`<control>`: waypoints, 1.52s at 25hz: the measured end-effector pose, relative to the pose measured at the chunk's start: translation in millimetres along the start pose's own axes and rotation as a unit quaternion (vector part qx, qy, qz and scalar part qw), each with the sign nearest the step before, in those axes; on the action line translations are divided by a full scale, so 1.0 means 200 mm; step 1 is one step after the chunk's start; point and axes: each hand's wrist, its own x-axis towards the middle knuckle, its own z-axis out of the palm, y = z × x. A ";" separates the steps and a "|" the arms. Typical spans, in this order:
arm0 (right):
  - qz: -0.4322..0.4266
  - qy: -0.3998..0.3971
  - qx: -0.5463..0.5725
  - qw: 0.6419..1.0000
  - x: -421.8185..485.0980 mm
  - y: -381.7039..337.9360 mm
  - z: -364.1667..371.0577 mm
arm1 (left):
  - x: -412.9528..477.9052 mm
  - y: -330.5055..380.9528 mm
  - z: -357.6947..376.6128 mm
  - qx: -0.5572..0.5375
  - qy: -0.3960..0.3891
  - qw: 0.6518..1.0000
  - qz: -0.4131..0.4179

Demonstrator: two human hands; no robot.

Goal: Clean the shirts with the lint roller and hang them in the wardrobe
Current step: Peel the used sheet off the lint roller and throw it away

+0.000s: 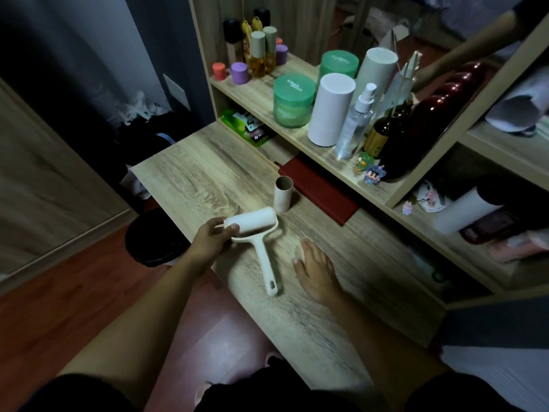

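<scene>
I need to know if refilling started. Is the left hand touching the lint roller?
Touching. The head view shows the left hand with fingers wrapped around the end of the white roll on the lint roller, which lies on the desk.

Lint roller (258,233) lying on the desk (190,179), left hand (212,237) at its left end, right hand (315,270) flat on the desk to its right, cardboard tube (283,194) upright just behind.

Both forearms are bare to the elbow with no watch or rings visible, and dark short sleeves show at the bottom edge of the view.
</scene>
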 end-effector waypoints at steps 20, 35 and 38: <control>0.074 0.194 0.423 0.882 0.04 -0.35 -0.34 | -0.33 0.06 0.38 -0.074 0.021 0.987 0.142; 0.121 0.228 0.478 0.839 0.00 -0.39 -0.37 | -0.35 0.12 0.41 -0.093 -0.006 0.979 0.183; 0.118 0.229 0.481 0.838 -0.02 -0.39 -0.37 | -0.35 0.10 0.41 -0.050 0.000 0.978 0.203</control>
